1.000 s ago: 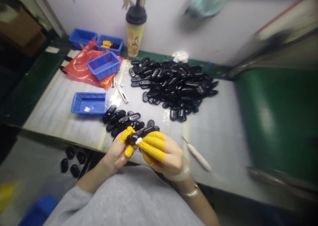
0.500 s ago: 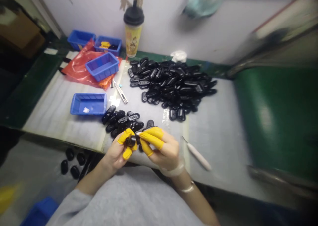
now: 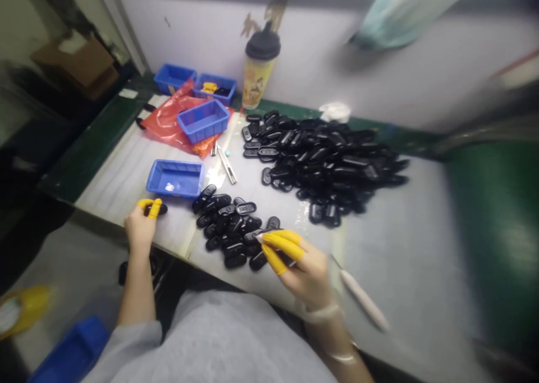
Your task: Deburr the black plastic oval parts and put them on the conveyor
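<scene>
My left hand (image 3: 141,226), in yellow finger cots, closes on a black oval casing (image 3: 159,209) at the table's front edge, just below a blue tray (image 3: 177,187) with a small white scrap in it. My right hand (image 3: 309,273) also wears yellow finger cots. Its fingertips pinch a small white piece (image 3: 259,238), whose kind I cannot make out. Directly under and left of those fingertips lies a small heap of glossy black oval casings (image 3: 227,226), some showing a buttoned face. A larger pile of casings (image 3: 328,158) spreads behind my right hand.
A white-handled pick (image 3: 364,301) lies right of my right hand. A utility knife (image 3: 227,165) is near the red bag (image 3: 170,122), which has a blue tray (image 3: 204,122) on it. A lidded cup (image 3: 256,77) stands against the wall.
My left hand has moved away from my right, leftward to beside the blue tray, with a casing in its fingers. My right hand keeps its pinch on the white piece. The view has shifted.
</scene>
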Demonstrator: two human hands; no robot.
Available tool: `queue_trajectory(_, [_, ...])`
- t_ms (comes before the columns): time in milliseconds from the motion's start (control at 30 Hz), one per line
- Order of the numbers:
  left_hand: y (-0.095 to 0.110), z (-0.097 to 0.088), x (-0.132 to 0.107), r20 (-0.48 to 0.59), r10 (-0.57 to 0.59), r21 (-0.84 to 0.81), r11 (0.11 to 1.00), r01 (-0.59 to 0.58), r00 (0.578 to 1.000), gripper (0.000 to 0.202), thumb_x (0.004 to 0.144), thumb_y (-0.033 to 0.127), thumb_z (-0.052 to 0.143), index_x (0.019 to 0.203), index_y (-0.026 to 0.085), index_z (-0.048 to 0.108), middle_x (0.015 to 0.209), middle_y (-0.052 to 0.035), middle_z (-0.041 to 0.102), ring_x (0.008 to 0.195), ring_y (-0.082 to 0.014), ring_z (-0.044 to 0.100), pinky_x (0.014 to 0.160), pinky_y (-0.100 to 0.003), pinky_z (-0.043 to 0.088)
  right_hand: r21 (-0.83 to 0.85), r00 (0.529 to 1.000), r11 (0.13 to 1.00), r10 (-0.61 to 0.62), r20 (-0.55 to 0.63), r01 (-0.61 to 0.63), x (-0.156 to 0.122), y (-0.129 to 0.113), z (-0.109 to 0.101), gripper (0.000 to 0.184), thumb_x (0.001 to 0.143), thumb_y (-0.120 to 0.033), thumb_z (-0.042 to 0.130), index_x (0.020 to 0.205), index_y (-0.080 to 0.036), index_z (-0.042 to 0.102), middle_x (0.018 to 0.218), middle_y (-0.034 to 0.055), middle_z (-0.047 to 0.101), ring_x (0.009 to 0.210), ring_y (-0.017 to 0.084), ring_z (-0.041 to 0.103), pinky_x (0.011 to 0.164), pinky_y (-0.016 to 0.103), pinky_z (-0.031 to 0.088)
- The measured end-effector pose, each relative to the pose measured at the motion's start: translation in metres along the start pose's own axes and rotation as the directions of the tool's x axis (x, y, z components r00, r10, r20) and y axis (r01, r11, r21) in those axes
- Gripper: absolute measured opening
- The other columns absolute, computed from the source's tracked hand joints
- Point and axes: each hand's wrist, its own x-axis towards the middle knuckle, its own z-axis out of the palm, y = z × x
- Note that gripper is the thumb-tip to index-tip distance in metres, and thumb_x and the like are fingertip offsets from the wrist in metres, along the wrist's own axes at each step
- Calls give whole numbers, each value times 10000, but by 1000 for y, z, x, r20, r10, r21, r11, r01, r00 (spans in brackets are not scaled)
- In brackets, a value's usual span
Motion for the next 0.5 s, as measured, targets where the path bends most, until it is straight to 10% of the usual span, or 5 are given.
queue_trajectory(167, [-12, 7, 3, -129, 351, 367, 886, -284, 928, 387, 914, 416, 496, 1028, 84, 659, 1124, -252, 602, 1094, -373, 536, 967, -515, 392, -10, 999, 999, 32, 17, -32, -4, 7, -1, 154, 833, -84, 644, 945, -174, 699, 883, 65, 736, 788, 180, 708, 708, 305, 619])
queue_trajectory(500, [60, 35, -43, 119, 729, 7, 678, -735, 674, 230, 933, 309, 516, 1027, 152, 655, 997, -130, 678, 994, -261, 600, 955, -411, 455, -162, 972, 968, -161, 172, 189, 25, -97, -36, 185, 864, -177, 575, 824, -328, 674, 712, 7, 690, 630, 192, 644, 586, 370, 576])
